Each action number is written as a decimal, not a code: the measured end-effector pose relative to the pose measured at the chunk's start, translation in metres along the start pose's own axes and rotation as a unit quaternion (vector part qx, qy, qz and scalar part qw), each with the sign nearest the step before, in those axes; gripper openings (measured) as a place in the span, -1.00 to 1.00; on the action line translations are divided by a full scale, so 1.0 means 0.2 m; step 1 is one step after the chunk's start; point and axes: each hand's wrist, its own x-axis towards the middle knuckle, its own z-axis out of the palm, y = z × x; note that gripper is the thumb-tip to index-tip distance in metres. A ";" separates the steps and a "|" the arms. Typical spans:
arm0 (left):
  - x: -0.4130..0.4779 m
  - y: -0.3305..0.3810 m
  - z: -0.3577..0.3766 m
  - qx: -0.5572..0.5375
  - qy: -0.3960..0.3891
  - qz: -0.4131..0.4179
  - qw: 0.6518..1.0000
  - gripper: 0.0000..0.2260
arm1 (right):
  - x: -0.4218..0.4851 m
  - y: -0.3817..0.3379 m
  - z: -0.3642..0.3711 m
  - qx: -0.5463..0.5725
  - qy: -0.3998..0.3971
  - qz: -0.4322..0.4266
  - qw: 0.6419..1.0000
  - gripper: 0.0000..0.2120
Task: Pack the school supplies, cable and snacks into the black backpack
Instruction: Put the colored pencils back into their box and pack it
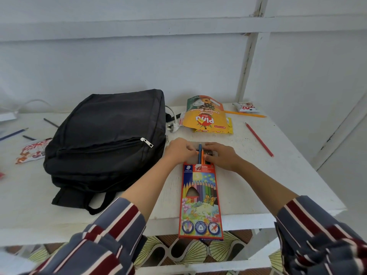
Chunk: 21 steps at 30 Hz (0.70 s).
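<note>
Cardboard pencil box [200,195], laid flat on the white desk [288,175], its open mouth set between the hands.

Left hand [179,150]: a blue pencil [200,151] was pinched at the mouth. Right hand [223,156]: fingers were curled on the box end to steady it.

An orange pencil [202,158] was lodged beside the blue, both only part-way in. The cut-out window showed no pencil tips, so the box was judged far from full.

For this step, the mouth should be held square, the flaps kept clear, and the pencils slid in parallel.

Black backpack [105,135]: placed just left of the left hand, front zip drawn closed, contents hidden.

Yellow biscuit pack [206,118] and white plug [172,127]: placed beyond the hands.

Red pencil [259,138]: left loose, right of the right hand.
</note>
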 end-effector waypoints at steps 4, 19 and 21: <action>0.00 0.01 0.00 0.030 -0.011 0.009 0.999 -0.65 | 0.00 -0.01 0.00 0.001 0.004 -0.005 1.000 -0.60; -0.05 0.02 0.00 0.075 -0.045 0.017 0.996 -0.65 | 0.00 -0.02 0.01 0.009 0.007 0.008 1.000 -0.64; -0.04 0.02 0.00 0.056 -0.034 0.019 0.998 -0.71 | -0.01 -0.03 0.01 0.014 0.011 0.008 1.000 -0.65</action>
